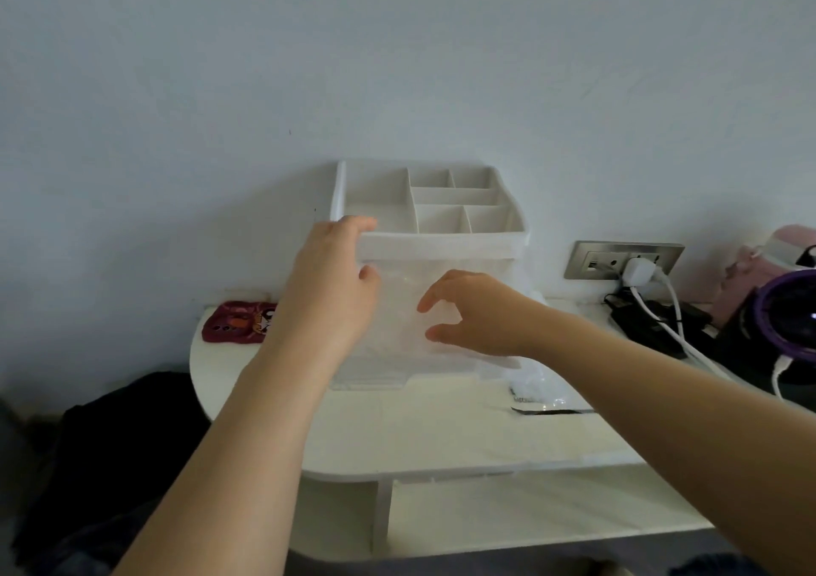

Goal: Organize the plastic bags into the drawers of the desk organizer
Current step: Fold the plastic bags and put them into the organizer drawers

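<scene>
Left hand (329, 293) grips my organizer (441, 240) at its top corner. Right hand (474, 315) half-curled over the pulled-out drawer (388, 374); can't tell if it holds anything. Loose bags (525, 381) lie just right of it on the surface (441, 434).

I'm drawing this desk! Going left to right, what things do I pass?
Red patterned case → left hand, gripping the desk organizer → right hand → wall socket → purple round gadget.
</scene>
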Tool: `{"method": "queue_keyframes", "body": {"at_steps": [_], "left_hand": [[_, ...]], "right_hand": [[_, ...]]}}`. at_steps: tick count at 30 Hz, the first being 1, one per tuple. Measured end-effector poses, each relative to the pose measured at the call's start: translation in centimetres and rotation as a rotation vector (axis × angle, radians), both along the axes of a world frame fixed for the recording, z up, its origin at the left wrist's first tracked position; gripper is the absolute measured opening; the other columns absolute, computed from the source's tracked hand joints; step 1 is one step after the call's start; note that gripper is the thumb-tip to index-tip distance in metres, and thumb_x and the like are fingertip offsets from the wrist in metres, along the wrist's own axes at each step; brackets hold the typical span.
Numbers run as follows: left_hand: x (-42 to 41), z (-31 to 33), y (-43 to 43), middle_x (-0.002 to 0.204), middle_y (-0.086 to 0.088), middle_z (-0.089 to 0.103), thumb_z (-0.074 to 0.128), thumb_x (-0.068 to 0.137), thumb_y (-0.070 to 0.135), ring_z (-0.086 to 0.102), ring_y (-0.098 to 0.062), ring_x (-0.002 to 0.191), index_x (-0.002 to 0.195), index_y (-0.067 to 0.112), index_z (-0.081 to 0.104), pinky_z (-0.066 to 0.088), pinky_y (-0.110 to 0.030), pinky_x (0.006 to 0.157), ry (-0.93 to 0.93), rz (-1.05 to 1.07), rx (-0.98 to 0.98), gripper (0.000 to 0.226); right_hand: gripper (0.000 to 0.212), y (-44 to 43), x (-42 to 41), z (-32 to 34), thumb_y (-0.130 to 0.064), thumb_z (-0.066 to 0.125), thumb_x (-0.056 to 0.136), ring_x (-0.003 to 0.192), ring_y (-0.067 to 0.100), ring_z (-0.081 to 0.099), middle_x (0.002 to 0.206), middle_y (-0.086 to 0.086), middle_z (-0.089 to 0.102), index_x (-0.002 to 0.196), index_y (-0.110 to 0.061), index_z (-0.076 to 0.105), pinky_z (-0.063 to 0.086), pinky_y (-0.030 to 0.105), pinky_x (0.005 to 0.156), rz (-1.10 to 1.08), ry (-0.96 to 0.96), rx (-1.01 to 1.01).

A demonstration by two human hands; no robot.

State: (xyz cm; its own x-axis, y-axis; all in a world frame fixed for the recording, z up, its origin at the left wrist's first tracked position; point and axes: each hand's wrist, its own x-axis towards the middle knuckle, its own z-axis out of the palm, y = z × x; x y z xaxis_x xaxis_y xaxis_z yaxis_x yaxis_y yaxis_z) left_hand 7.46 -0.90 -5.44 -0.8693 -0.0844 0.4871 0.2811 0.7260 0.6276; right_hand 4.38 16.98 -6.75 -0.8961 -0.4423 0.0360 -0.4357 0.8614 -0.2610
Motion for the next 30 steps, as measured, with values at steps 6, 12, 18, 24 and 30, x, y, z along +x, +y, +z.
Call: {"method": "queue_keyframes", "body": {"at_steps": [6,12,18,24,30], "left_hand": [[0.9,0.0,1.9,0.129,0.003,0.058,0.050,0.096,0.016,0.057,-0.014,0.113,0.124,0.026,0.060,0.041,-0.022,0.093,-0.331,-0.252,-0.334,0.032],[-0.2,0.2,2.6,0.145,0.001,0.039,0.058,0.093,0.029,0.046,-0.019,0.125,0.139,0.024,0.043,0.035,-0.022,0.093,-0.631,-0.282,-0.523,0.050],[-1.5,0.0,3.5,0.127,-0.007,0.053,0.062,0.088,0.038,0.053,-0.023,0.110,0.128,0.011,0.053,0.043,-0.027,0.083,-0.672,-0.272,-0.629,0.050],[-2.0,-0.6,3.7,0.146,-0.022,0.030,0.064,0.087,0.034,0.040,-0.033,0.125,0.129,0.006,0.048,0.040,-0.037,0.094,-0.660,-0.208,-0.699,0.053],[-2.3,-0.3,4.3,0.148,-0.023,0.024,0.060,0.089,0.042,0.032,-0.035,0.132,0.135,0.004,0.042,0.035,-0.041,0.106,-0.732,-0.155,-0.759,0.062]], "right_hand": [[0.029,-0.2,0.7,2.0,-0.026,0.054,0.094,0.120,0.011,0.048,0.128,-0.008,0.057,0.123,-0.024,0.060,0.032,0.019,0.097,0.073,0.057,0.044],[0.056,0.5,1.6,3.8,-0.045,0.058,0.089,0.129,0.014,0.039,0.141,-0.007,0.044,0.138,-0.024,0.044,0.031,0.025,0.100,0.055,-0.047,0.343],[0.062,0.2,0.0,2.4,-0.046,0.060,0.087,0.121,0.024,0.046,0.132,0.005,0.050,0.137,-0.013,0.042,0.039,0.033,0.102,-0.001,-0.136,0.490],[0.062,0.7,-0.2,1.8,-0.040,0.062,0.087,0.134,0.019,0.030,0.138,0.000,0.043,0.140,-0.020,0.037,0.025,0.020,0.097,0.022,-0.178,0.241],[0.058,1.8,1.6,2.7,-0.038,0.058,0.090,0.136,0.009,0.027,0.148,-0.010,0.034,0.143,-0.026,0.035,0.025,0.023,0.105,-0.015,0.013,0.190]]}}
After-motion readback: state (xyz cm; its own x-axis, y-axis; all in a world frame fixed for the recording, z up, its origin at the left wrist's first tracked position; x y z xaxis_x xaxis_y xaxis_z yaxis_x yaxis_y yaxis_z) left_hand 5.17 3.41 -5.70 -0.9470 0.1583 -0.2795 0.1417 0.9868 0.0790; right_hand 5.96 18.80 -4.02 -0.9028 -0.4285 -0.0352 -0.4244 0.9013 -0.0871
